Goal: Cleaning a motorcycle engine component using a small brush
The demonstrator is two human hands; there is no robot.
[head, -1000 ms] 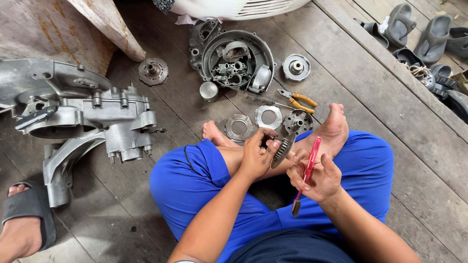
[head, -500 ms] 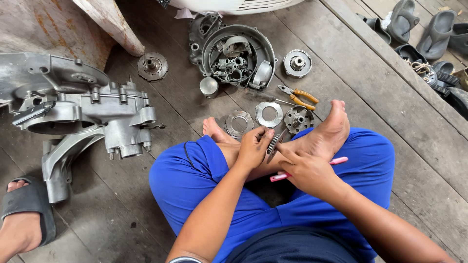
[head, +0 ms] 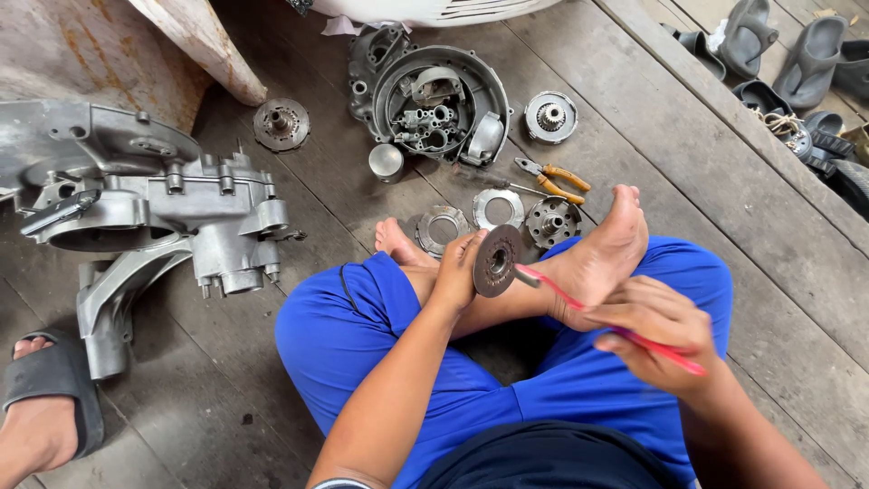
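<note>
I sit cross-legged in blue trousers on a wooden plank floor. My left hand (head: pixel 459 272) holds a round metal clutch disc (head: pixel 498 261) upright on edge above my shins. My right hand (head: pixel 654 333) grips a red-handled toothbrush (head: pixel 625 330), its head end touching the disc's right side. My bare right foot (head: pixel 602 254) lies just behind the brush.
A large grey engine casing (head: pixel 154 217) lies at the left. A round housing full of parts (head: pixel 444 100), a gear (head: pixel 550 116), orange-handled pliers (head: pixel 554 181), ring plates (head: pixel 496 208) and a small disc (head: pixel 281 123) lie ahead. Another person's sandalled foot (head: pixel 45 412) is bottom left; sandals (head: pixel 787 54) are top right.
My left hand has lifted the disc and turned it on edge. My right hand swung the red toothbrush from upright to level, bringing its head against the disc.
</note>
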